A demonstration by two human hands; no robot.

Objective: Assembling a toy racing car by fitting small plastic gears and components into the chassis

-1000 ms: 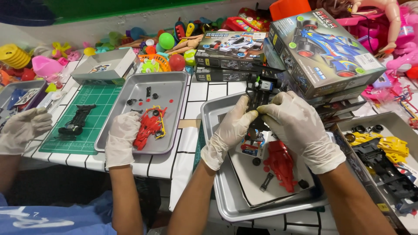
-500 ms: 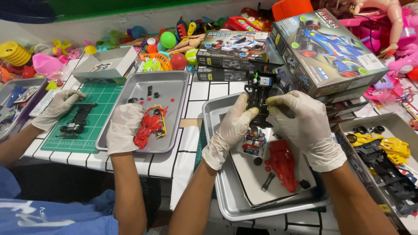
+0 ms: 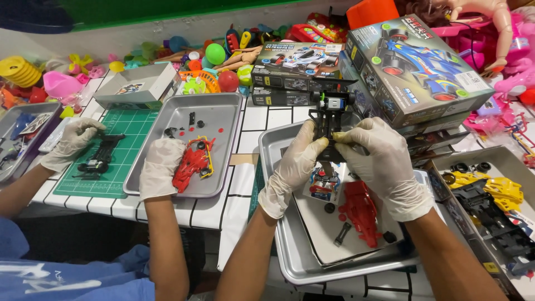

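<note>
Mostly hidden black chassis (image 3: 329,125), pinched by left hand (image 3: 292,167), right hand (image 3: 382,164).

Both gloved hands, left hand (image 3: 295,167) & right hand (image 3: 384,164), hold black chassis (image 3: 330,125) over tray (image 3: 290,245).

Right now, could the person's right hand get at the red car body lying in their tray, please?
Probably yes, once freed: the right hand helps hold the black chassis, and the red car body lies uncovered in the tray just below.
</note>
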